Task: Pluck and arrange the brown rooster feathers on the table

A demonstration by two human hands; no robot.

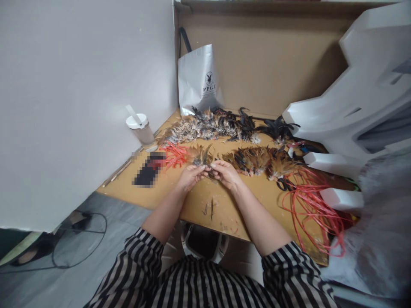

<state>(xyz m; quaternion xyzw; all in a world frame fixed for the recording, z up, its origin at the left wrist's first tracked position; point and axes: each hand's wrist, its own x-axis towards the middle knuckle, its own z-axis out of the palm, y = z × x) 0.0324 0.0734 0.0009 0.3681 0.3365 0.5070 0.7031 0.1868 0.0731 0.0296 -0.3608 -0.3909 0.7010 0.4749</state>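
My left hand point(192, 176) and my right hand point(226, 173) meet over the near middle of the table, fingertips pinched. Between them is a small bunch of dark and brown feathers point(203, 155), gripped at its lower end. Just past my right hand, a row of brown and black feather bundles point(257, 160) lies along the table. A longer heap of speckled feathers point(205, 126) stretches behind it. Red plastic strings point(175, 155) lie to the left of my left hand. Fine detail at the fingertips is too small to make out.
A lidded cup point(141, 130) stands at the left edge beside a pixelated dark object point(147, 171). Black-handled scissors point(284, 184) and more red strings point(308, 201) lie right. A silver bag point(197, 81) leans at the back. White foam pieces point(337, 164) border the right side.
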